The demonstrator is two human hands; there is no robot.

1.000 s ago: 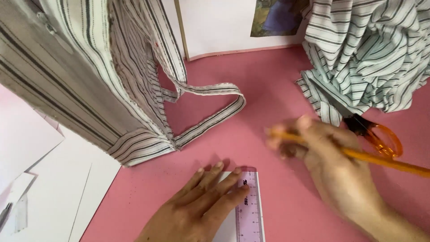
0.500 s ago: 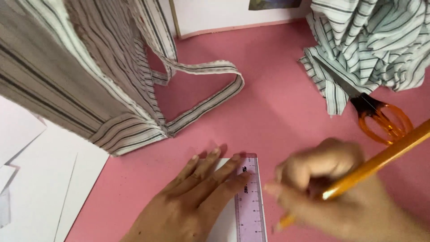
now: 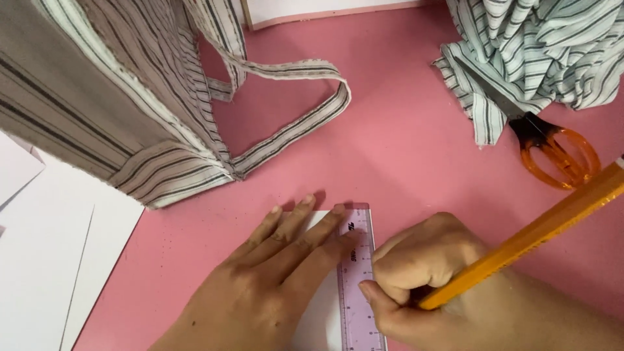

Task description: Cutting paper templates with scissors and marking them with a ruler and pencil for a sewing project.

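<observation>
My left hand [image 3: 273,273] lies flat with fingers spread on a white sheet [image 3: 318,325] and on the edge of a translucent pink ruler [image 3: 359,279], pressing both onto the pink tabletop [image 3: 403,130]. My right hand [image 3: 429,279] grips an orange pencil [image 3: 539,227] just right of the ruler, the pencil tip hidden under the fingers near the ruler's edge.
A striped beige fabric bag [image 3: 110,97] with a looped strap [image 3: 292,104] lies at upper left. Orange-handled scissors [image 3: 552,146] rest at right, partly under a crumpled green-striped cloth [image 3: 539,45]. White paper sheets [image 3: 52,260] lie at lower left.
My right hand has moved with the pencil from near the scissors down to the ruler's right edge. My left hand has stayed on the ruler and sheet.
</observation>
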